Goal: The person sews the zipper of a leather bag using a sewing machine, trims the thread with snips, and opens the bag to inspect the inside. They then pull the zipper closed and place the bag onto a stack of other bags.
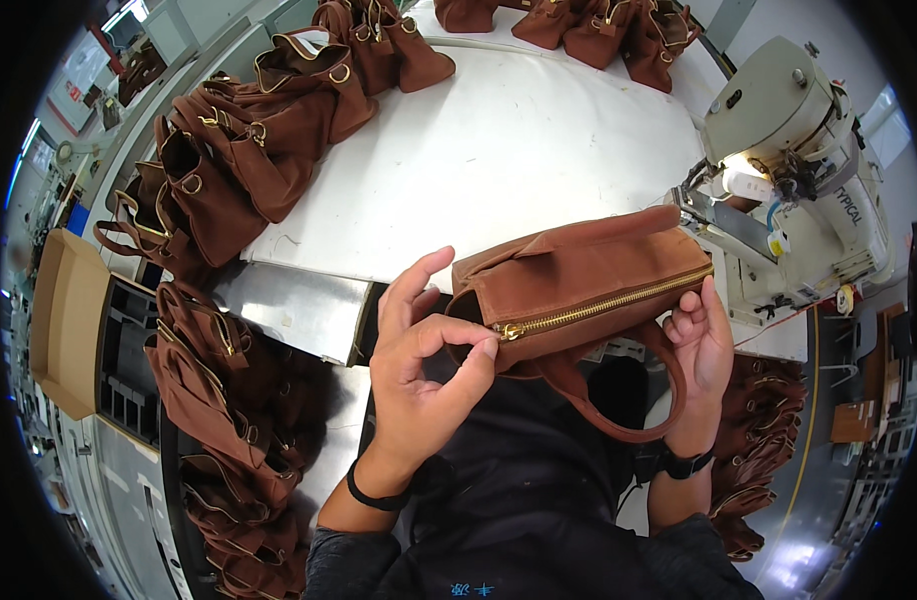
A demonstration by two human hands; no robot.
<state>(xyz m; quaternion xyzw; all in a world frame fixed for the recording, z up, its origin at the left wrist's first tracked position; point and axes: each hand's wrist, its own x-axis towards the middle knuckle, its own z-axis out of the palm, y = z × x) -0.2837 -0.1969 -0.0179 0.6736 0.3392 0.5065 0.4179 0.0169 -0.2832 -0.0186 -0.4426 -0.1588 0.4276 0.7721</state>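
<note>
A brown handbag [589, 285] is held up in front of my body, its top with a gold zipper [609, 302] facing up. My left hand [419, 370] pinches the bag's left end between thumb and forefinger, right beside the gold zipper slider [511, 330]; its other fingers are spread. With curled fingers and thumb, my right hand [701, 345] grips the opposite end by the zipper's tail. One carry handle [629, 425] loops down toward me, while the other handle [619, 228] lies along the far side. The bag's underside is hidden.
A white worktable [499, 140] spreads ahead. Similar brown bags [249, 150] line its left and far edges, and more bags [214, 390] are piled at my left. On the right stands an industrial sewing machine [779, 150] with its lamp lit. An open cardboard box [69, 320] sits far left.
</note>
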